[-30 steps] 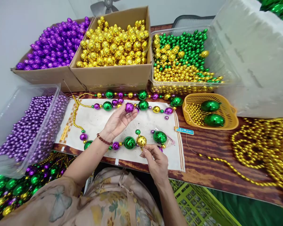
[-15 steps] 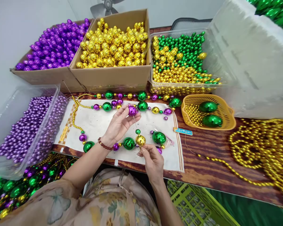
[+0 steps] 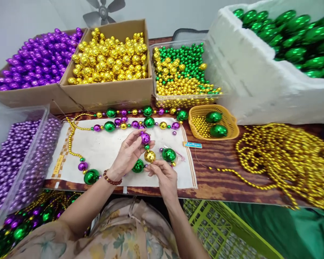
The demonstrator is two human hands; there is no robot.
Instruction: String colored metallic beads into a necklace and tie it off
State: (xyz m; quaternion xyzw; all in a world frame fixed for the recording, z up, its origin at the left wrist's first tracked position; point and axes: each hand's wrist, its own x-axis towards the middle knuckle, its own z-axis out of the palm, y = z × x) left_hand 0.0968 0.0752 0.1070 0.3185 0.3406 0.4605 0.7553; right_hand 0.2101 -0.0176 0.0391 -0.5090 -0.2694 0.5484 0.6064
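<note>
In the head view, my left hand (image 3: 129, 153) holds a shiny purple bead (image 3: 145, 138) between thumb and fingers. Directly below that bead, a small green bead (image 3: 147, 147) and a round gold bead (image 3: 149, 156) hang in line on the same strand. My right hand (image 3: 164, 175) pinches the strand just under the gold bead. Behind the hands lies a large green bead (image 3: 138, 166) of the strand, partly covered. The strand runs left across the white cloth (image 3: 102, 145) to another large green bead (image 3: 91, 176) and a chain of small gold beads (image 3: 70, 138).
Boxes of purple beads (image 3: 40, 57) and gold beads (image 3: 113, 54) stand at the back, beside a clear bin (image 3: 189, 96). An orange basket (image 3: 190, 126) sits right of the cloth. Farther right are a gold bead chain heap (image 3: 288, 162) and a white foam box (image 3: 248, 79).
The purple bead has come down the strand against the small green bead, closing the gap of bare thread. The camera view has shifted to the right.
</note>
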